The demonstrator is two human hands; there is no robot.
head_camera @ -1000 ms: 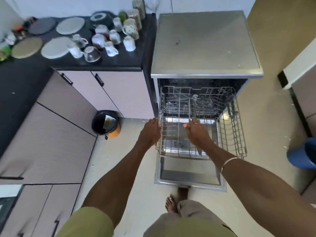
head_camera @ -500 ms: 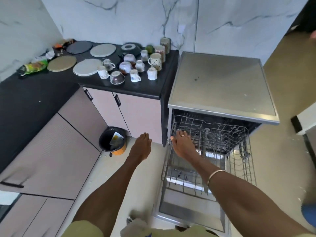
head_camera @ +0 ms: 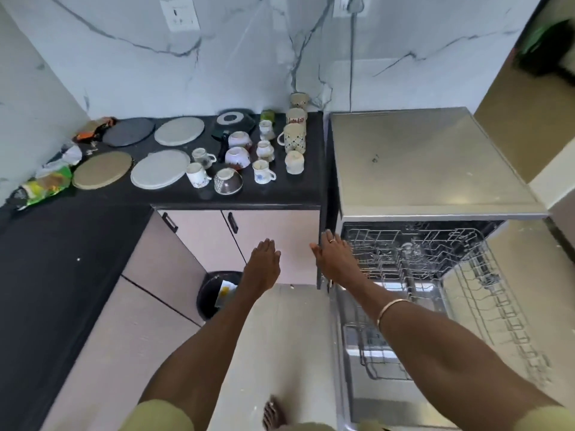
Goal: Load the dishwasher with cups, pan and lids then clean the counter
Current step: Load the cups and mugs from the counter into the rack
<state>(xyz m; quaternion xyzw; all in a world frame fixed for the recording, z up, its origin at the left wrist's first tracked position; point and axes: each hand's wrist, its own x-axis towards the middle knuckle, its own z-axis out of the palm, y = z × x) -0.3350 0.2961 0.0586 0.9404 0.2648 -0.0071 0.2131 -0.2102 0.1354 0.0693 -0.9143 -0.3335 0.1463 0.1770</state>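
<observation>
Dishwasher (head_camera: 435, 169) door cut off at bottom edge; bin (head_camera: 211, 293) partly hidden behind left forearm.

Marble wall (head_camera: 130, 66) at twelve o'clock, a switch plate (head_camera: 179, 15) at eleven. Snack wrappers (head_camera: 43, 185) lie crumpled at nine o'clock. Black bin (head_camera: 214, 293) on the floor near centre, paper inside it. Pale cabinet doors (head_camera: 205, 234) with dark handles above it.

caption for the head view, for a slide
Both hands open and empty beside the pulled-out dishwasher rack; cups wait on the counter.
</observation>
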